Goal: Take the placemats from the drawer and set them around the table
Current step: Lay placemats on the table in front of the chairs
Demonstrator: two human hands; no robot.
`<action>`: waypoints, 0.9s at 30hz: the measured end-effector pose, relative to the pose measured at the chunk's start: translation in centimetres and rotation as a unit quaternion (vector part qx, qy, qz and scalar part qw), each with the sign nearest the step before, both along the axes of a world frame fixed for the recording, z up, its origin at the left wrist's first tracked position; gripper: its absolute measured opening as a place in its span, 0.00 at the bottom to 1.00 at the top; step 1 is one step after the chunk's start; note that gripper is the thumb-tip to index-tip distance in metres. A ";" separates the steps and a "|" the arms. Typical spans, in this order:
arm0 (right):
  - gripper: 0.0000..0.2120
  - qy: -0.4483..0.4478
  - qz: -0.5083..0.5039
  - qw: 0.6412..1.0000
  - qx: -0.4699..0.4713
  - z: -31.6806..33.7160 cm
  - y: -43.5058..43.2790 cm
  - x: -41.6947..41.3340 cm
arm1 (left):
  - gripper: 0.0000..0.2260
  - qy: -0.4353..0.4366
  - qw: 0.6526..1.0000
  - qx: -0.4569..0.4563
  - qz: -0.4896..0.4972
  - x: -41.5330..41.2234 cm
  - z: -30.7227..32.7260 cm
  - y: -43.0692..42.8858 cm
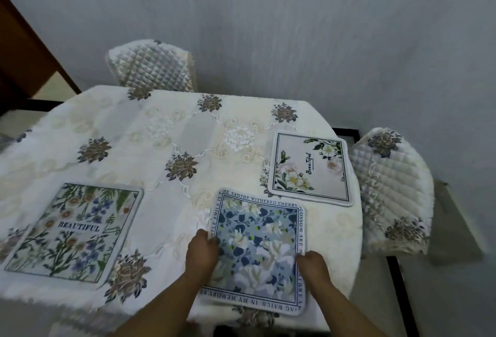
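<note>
A blue floral placemat (257, 250) with a lettered border lies at the table's near edge. My left hand (201, 253) grips its left side, thumb on top. My right hand (312, 265) holds its right side. A green and blue floral placemat (72, 232) reading BEAUTIFUL lies flat at the near left. A white placemat (311, 169) with roses lies at the right edge. All three rest on the table (161, 135), which is covered by a cream embroidered cloth.
A quilted chair back (151, 66) stands at the far side and another chair (391, 189) at the right. A grey wall runs close behind. A brown wooden door frame (24, 49) is at the far left.
</note>
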State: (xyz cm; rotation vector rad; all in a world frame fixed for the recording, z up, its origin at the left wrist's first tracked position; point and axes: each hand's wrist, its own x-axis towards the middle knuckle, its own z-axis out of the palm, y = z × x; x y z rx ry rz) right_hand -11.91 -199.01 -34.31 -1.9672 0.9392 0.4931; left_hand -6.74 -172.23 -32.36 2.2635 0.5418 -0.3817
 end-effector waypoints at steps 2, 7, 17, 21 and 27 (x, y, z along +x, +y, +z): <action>0.12 -0.043 0.027 0.999 -0.012 0.6 0.1 -0.2 | 0.07 -0.012 1.000 -0.016 0.010 -0.5 1.0 -0.3; 0.11 -0.168 0.122 0.978 -0.022 4.1 0.0 0.5 | 0.08 -0.081 0.994 -0.031 0.063 -2.0 5.1 0.2; 0.12 -0.274 0.387 0.880 0.024 8.3 9.1 2.4 | 0.06 -0.171 0.935 0.041 0.309 -14.8 11.2 8.0; 0.18 -0.299 0.439 0.847 0.037 10.4 16.1 0.4 | 0.06 -0.190 0.895 0.035 0.402 -21.7 13.6 11.8; 0.18 -0.321 0.543 0.773 0.075 14.4 28.4 -6.5 | 0.03 -0.204 0.839 0.087 0.497 -35.0 17.5 19.4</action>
